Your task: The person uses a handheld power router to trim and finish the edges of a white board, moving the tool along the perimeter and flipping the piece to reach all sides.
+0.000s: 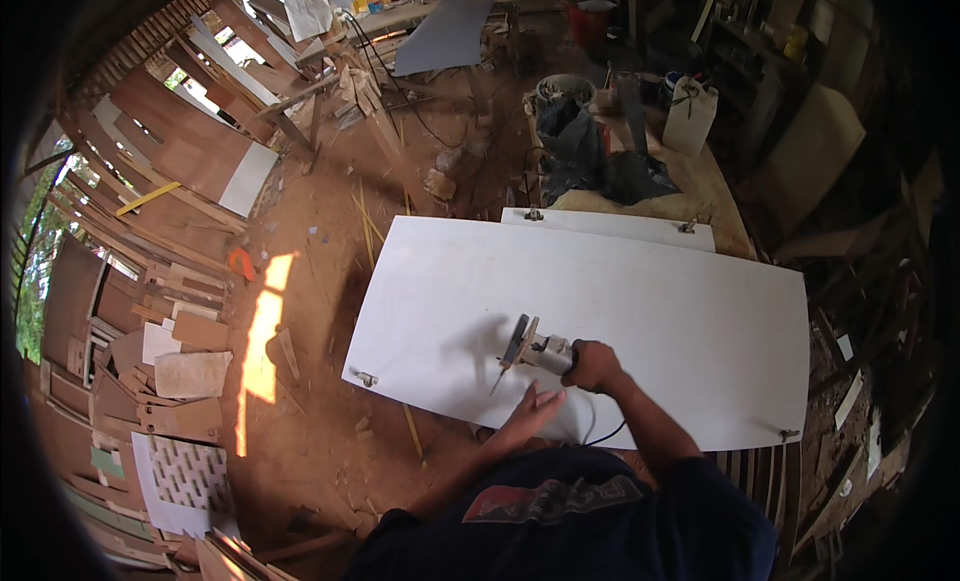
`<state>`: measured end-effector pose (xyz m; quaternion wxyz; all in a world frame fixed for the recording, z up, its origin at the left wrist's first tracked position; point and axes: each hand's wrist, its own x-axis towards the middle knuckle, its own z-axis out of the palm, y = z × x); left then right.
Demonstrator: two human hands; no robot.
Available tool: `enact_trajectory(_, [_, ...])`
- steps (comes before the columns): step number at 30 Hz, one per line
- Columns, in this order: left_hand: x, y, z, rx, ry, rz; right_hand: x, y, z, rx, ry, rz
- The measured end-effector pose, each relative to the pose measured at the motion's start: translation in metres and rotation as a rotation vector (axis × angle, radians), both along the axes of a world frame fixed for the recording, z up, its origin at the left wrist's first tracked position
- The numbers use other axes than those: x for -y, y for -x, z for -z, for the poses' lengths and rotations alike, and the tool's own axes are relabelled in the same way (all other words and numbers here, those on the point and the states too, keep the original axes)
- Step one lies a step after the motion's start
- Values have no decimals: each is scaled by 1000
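My right hand (597,367) is wrapped round the rear end of a silver and black trim router (548,352), held tilted on its side above a white panel (620,291). The router's base and a thin rod face left, and its shadow falls on the panel. A black cord (607,436) runs from it toward my body. My left hand (533,412) is just below the router at the panel's near edge, fingers spread, holding nothing visible. Metal hinges (366,379) sit at the panel's near left and near right corners.
Behind lies a second white panel (600,224) with two hinges. Beyond it, a black plastic bag (575,136) and a bucket (565,86) stand on a board. Wood boards and offcuts (190,376) pile up on the left. A grey sheet (443,36) rests on a far bench.
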<state>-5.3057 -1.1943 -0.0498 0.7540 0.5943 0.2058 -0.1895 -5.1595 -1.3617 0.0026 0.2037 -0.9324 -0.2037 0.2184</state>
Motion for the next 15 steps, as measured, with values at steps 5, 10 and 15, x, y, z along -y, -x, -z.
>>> enact_trajectory(5, [13, -42, -63, 394, -35, -333, -38, 62, -11, 412, -306, 212])
enact_trajectory(10, [-18, -42, -106, 411, 81, -492, -45, 84, -78, 587, -558, 40])
enact_trajectory(15, [-82, -48, -131, 544, 397, -307, -49, 83, -128, 504, -776, -162])
